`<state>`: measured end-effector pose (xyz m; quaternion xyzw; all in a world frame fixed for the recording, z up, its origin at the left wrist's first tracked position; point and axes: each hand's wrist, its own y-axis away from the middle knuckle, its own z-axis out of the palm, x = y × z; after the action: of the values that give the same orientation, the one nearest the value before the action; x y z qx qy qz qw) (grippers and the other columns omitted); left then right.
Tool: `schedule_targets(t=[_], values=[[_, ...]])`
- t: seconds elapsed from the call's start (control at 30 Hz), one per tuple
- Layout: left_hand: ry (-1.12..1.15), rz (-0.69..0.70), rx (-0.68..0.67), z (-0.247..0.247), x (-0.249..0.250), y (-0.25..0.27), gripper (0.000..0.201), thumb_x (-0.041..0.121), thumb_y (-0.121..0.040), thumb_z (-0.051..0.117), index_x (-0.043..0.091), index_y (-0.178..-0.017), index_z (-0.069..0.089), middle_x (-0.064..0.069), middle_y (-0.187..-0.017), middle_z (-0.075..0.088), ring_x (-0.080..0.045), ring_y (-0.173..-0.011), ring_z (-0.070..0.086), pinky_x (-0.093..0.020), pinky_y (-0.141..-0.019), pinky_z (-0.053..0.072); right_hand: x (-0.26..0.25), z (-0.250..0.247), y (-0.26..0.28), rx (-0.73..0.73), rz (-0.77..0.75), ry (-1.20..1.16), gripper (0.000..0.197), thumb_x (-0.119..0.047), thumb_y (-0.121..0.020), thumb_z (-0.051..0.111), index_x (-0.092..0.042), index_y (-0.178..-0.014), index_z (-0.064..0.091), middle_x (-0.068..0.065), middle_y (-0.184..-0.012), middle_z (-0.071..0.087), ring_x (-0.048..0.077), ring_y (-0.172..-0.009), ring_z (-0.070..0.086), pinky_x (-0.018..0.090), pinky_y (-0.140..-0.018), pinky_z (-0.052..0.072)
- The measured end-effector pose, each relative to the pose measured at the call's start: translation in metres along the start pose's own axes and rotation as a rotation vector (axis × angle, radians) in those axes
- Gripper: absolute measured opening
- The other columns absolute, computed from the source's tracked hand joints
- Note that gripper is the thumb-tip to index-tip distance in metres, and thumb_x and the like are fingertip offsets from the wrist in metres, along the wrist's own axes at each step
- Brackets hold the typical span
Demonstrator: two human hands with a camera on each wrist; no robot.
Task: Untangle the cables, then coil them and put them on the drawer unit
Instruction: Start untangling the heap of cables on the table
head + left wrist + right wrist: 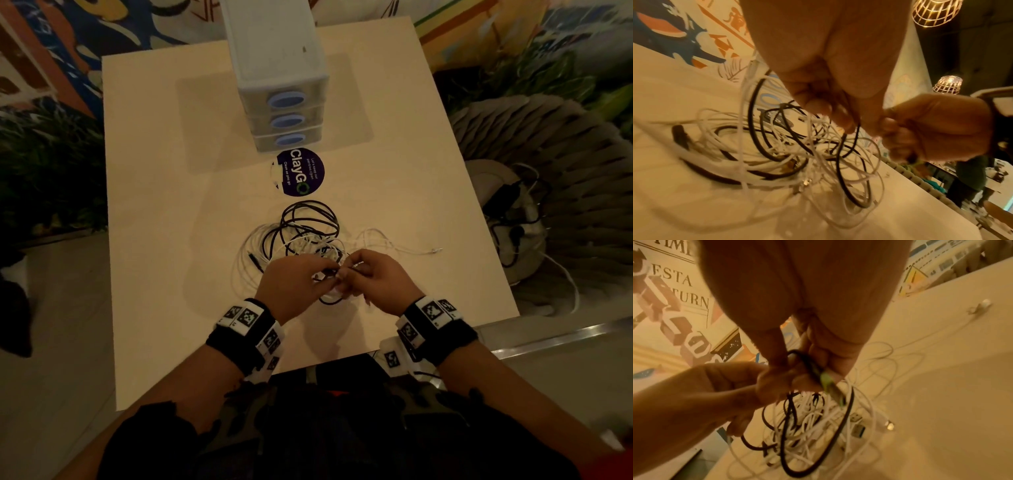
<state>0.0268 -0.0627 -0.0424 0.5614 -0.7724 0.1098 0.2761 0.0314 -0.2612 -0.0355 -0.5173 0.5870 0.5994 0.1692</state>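
A tangle of black and white cables (301,236) lies on the beige table (164,192), with one loose white end (433,250) trailing right. My left hand (294,277) and right hand (373,274) meet over the near side of the heap. The left hand (830,105) pinches black and white strands lifted off the table. The right hand (807,356) grips a black cable (807,363) by its green-tipped plug (828,382). The white drawer unit (277,61) stands at the far middle of the table, its top bare.
A round dark sticker (299,172) lies between the drawer unit and the cables. To the right of the table stands a grey ribbed seat (548,144) with more cables (513,209) on it. The floor drops away past the table's left edge (108,240).
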Motion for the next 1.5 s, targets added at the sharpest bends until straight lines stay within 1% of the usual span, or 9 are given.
schedule_targets(t=[0.13, 0.27, 0.43, 0.67, 0.77, 0.97, 1.17, 1.33, 1.5], values=[[-0.069, -0.003, -0.09, 0.0, -0.015, 0.002, 0.032, 0.055, -0.09, 0.064, 0.041, -0.119, 0.07, 0.014, -0.113, 0.069, -0.009, -0.1, 0.065, -0.022, -0.067, 0.042, 0.014, -0.012, -0.005, 0.159, 0.062, 0.322, 0.018, -0.038, -0.098, 0.06, -0.022, -0.097, 0.067, -0.004, -0.09, 0.068, 0.013, -0.083, 0.061, 0.028, -0.071, 0.041], [-0.173, -0.011, -0.211, 0.012, -0.02, 0.003, 0.035, 0.044, -0.087, 0.059, 0.042, -0.121, 0.064, 0.01, -0.117, 0.064, -0.018, -0.101, 0.068, -0.035, -0.07, 0.057, 0.01, -0.012, -0.004, 0.004, 0.035, 0.624, 0.03, -0.045, -0.1, 0.056, -0.022, -0.099, 0.076, -0.007, -0.08, 0.062, 0.013, -0.076, 0.056, 0.028, -0.065, 0.036], [-0.228, -0.016, -0.228, 0.02, -0.02, 0.003, 0.037, 0.04, -0.098, 0.051, 0.034, -0.134, 0.056, 0.005, -0.126, 0.061, -0.024, -0.097, 0.069, -0.036, -0.067, 0.056, 0.009, -0.007, -0.01, -0.066, 0.049, 0.502, 0.026, -0.031, -0.104, 0.047, -0.021, -0.095, 0.069, -0.009, -0.084, 0.076, 0.005, -0.059, 0.064, 0.024, -0.064, 0.048], [-0.152, 0.09, -0.382, 0.001, -0.04, 0.002, 0.032, 0.039, -0.105, 0.047, 0.03, -0.132, 0.061, 0.004, -0.12, 0.063, -0.021, -0.104, 0.063, -0.029, -0.074, 0.043, 0.021, -0.008, -0.004, -0.058, -0.005, 0.24, 0.019, -0.019, -0.105, 0.049, -0.015, -0.105, 0.068, -0.008, -0.093, 0.077, 0.005, -0.071, 0.07, 0.01, -0.064, 0.047], [-0.106, 0.108, -0.328, -0.005, -0.041, 0.001, 0.022, 0.036, -0.103, 0.053, 0.027, -0.116, 0.068, 0.004, -0.106, 0.064, -0.019, -0.094, 0.062, -0.027, -0.069, 0.036, 0.024, -0.003, -0.004, -0.067, 0.016, 0.22, 0.02, -0.017, -0.104, 0.049, -0.015, -0.108, 0.069, -0.006, -0.095, 0.078, 0.008, -0.074, 0.071, 0.016, -0.07, 0.052], [-0.116, 0.136, -0.111, -0.001, -0.029, 0.008, 0.019, 0.041, -0.097, 0.061, 0.031, -0.1, 0.077, 0.007, -0.085, 0.066, -0.017, -0.076, 0.066, -0.033, -0.056, 0.052, 0.019, 0.003, -0.009, -0.031, 0.018, 0.271, 0.027, -0.017, -0.1, 0.049, -0.025, -0.107, 0.075, -0.008, -0.097, 0.077, 0.009, -0.085, 0.07, 0.035, -0.087, 0.057], [-0.062, 0.1, -0.002, -0.003, -0.026, 0.007, 0.018, 0.039, -0.097, 0.062, 0.027, -0.1, 0.075, 0.007, -0.081, 0.063, -0.017, -0.071, 0.062, -0.03, -0.054, 0.047, 0.008, 0.01, -0.008, 0.048, -0.096, 0.233, 0.018, -0.046, -0.09, 0.071, -0.029, -0.094, 0.076, -0.013, -0.092, 0.074, -0.005, -0.079, 0.063, 0.016, -0.07, 0.047], [0.089, -0.001, 0.099, -0.007, -0.027, 0.006, 0.022, 0.037, -0.095, 0.066, 0.035, -0.116, 0.069, 0.015, -0.087, 0.065, 0.0, -0.075, 0.053, -0.015, -0.063, 0.042, 0.014, 0.016, -0.015, 0.14, -0.093, 0.125, 0.004, -0.025, -0.087, 0.076, -0.027, -0.085, 0.073, -0.01, -0.084, 0.075, 0.0, -0.076, 0.068, 0.024, -0.075, 0.054], [0.076, -0.06, 0.121, -0.007, -0.034, 0.012, 0.014, 0.028, -0.091, 0.066, 0.035, -0.102, 0.063, 0.016, -0.082, 0.055, 0.0, -0.074, 0.049, -0.019, -0.061, 0.04, 0.017, 0.014, -0.014, 0.09, -0.038, -0.086, 0.005, -0.013, -0.089, 0.076, -0.014, -0.092, 0.072, -0.003, -0.088, 0.077, 0.008, -0.084, 0.073, 0.023, -0.078, 0.055]])
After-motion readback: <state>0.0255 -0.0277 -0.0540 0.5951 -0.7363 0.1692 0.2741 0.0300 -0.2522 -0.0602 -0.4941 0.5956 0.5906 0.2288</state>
